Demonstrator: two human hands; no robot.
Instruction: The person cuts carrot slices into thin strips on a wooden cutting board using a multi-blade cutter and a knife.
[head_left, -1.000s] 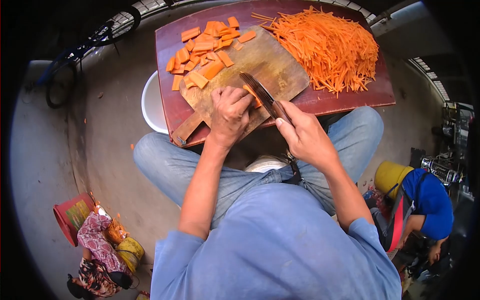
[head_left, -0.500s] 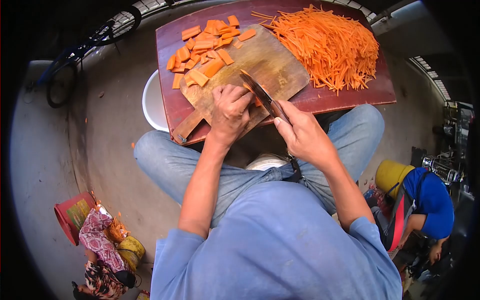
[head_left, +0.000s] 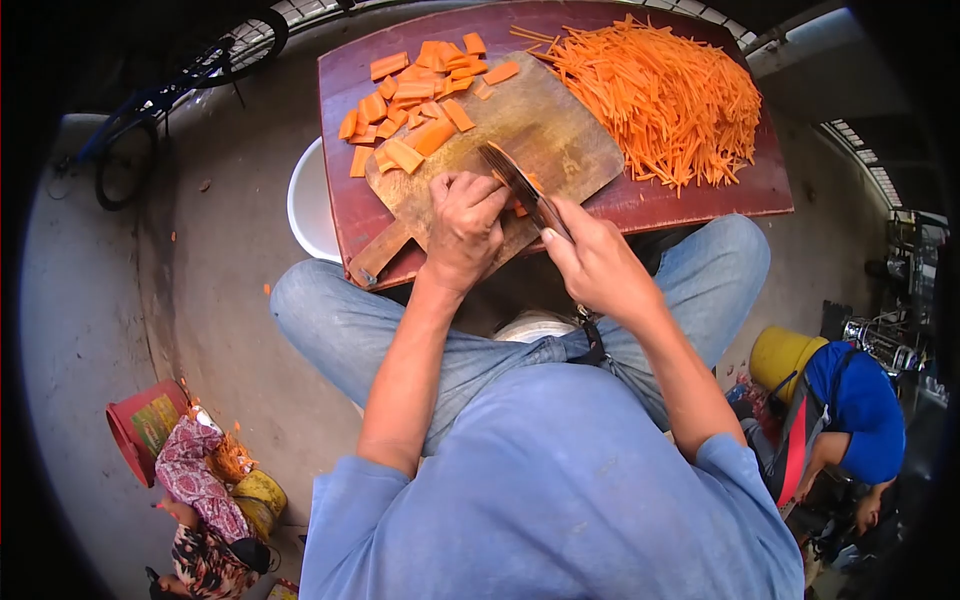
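My right hand (head_left: 600, 262) grips a dark-bladed knife (head_left: 522, 188), its blade slanting up and left over the wooden cutting board (head_left: 565, 125). Against the blade's left side, the curled fingers of my left hand (head_left: 465, 225) press down on a carrot piece (head_left: 520, 209), mostly hidden by the fingers and knife. Thick carrot chunks (head_left: 410, 92) lie on the board's upper left and on the table beyond it. To the right of the board rises a big heap of thin carrot sticks (head_left: 660, 100).
The board rests on a low red table (head_left: 735, 198) in front of my crossed legs. A white basin (head_left: 312, 205) stands partly under its left edge. Two other people sit behind me, one by a red bucket (head_left: 135, 430), one by a yellow bucket (head_left: 785, 357). A bicycle (head_left: 130, 150) stands far left.
The knife and my right hand have shifted very slightly against the left fingers. The whole view has drifted a little; chunks and heap look the same.
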